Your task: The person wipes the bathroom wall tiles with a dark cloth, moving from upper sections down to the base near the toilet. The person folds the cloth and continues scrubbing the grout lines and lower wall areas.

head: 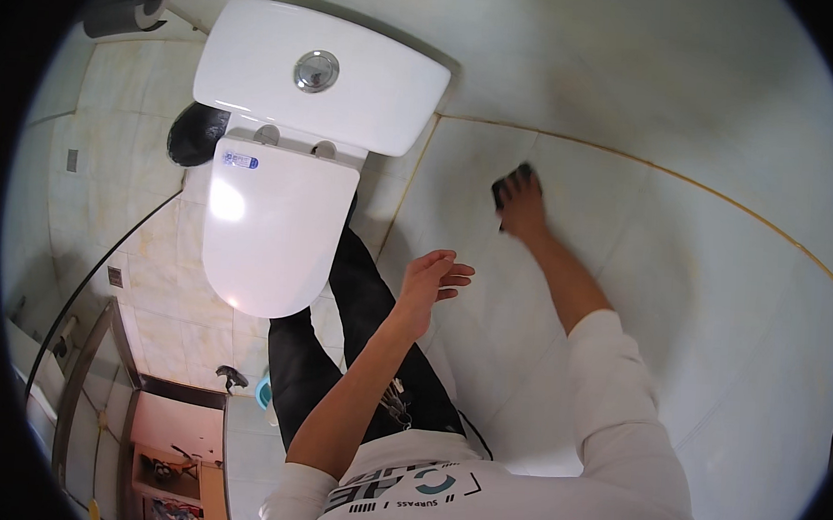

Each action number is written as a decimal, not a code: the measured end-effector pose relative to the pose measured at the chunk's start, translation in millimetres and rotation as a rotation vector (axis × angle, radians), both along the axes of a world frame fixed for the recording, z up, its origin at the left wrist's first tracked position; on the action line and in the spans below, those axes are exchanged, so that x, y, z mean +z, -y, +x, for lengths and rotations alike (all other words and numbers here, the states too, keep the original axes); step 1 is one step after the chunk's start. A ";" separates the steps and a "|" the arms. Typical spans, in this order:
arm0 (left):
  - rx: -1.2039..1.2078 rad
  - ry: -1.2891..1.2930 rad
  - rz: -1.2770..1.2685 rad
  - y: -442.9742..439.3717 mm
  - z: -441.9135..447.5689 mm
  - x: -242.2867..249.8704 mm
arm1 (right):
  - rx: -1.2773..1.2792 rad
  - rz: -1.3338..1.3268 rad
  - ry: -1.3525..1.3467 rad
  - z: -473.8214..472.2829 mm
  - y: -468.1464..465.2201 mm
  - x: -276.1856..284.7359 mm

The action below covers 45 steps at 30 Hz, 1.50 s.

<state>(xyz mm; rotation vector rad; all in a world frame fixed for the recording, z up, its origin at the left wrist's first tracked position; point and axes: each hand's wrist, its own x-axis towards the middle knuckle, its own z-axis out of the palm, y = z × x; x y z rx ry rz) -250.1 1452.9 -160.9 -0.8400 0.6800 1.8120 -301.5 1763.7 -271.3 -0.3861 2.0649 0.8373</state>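
My right hand [524,208] is spread over a dark cloth or sponge [498,189] and presses it to the pale tiled wall [589,191]. The hand is slightly blurred, and its palm side is hidden. My left hand [431,282] hangs in the air between my legs and that wall, its fingers loosely bent and apart, with nothing in it. To the left of both hands stands a white toilet with its lid [275,252] down. Its cistern [258,54] carries a round chrome flush button [316,71].
A black bag-like bundle [195,135] sits beside the toilet. A black hose or cable [113,248] curves across the left side. On the tiled floor [156,246] are drain covers, a small dark object [231,376] and a blue basin [263,392]. A doorway [182,424] opens lower left.
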 end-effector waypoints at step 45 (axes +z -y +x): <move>0.061 0.025 -0.008 -6.3 2.9 21.9 | 0.051 0.032 0.092 22.5 20.0 51.9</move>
